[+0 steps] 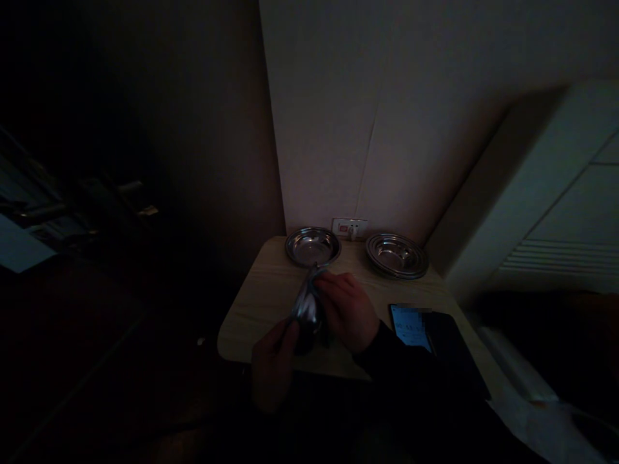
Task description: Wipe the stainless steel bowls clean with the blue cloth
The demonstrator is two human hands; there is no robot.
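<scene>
Tilted up over the table's near side is a shiny metal dish (307, 312), its shape partly lost in the dark. My left hand (273, 366) pinches its lower left edge between thumb and fingers. At the upper right edge, my right hand (350, 312) is closed on a greyish cloth (315, 274) that lies against the dish. Beyond my hands, a round metal dish (313, 245) stands on the wooden table (258, 283). To its right sits a stack of similar metal dishes (396, 255).
A lit phone (410, 325) lies at the table's right, beside a dark flat object (457, 351). A wall socket (349, 227) with a plug is behind the dishes. White panelled furniture (546, 212) stands at right; a door handle (130, 187) shows at left.
</scene>
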